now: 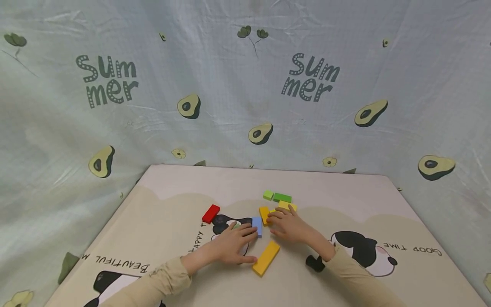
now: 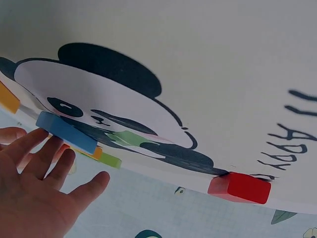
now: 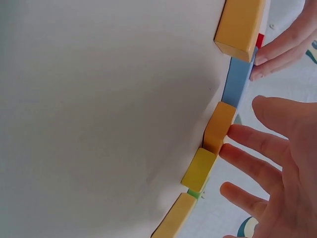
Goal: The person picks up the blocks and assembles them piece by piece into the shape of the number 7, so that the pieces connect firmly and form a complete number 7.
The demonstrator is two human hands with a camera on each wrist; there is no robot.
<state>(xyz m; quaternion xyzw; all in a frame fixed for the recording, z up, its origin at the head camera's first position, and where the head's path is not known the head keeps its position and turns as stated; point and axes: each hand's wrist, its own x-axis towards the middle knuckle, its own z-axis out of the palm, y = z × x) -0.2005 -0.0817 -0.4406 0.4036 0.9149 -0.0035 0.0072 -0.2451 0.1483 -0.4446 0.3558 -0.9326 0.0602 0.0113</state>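
In the head view my left hand [image 1: 233, 245] lies palm down, its fingertips at a blue block [image 1: 257, 228]. The left wrist view has these fingers extended against the side of the blue block [image 2: 67, 133]. My right hand [image 1: 290, 224] is beside a short orange block [image 1: 264, 215]. Seen from the right wrist, two fairly straight fingertips touch the orange block [image 3: 219, 126], while the thumb stays apart. A yellow block [image 3: 199, 168] adjoins it, partly hidden by my right hand in the head view. The longer orange-yellow block [image 1: 266, 258] lies near my left thumb.
Farther back lie a green block [image 1: 283, 198], a small light green block [image 1: 268, 195] and a pale yellow block [image 1: 287, 205]. A red block [image 1: 211, 213] sits to the left. The printed tabletop [image 1: 184, 183] ends at a hanging avocado-patterned cloth [image 1: 222, 140].
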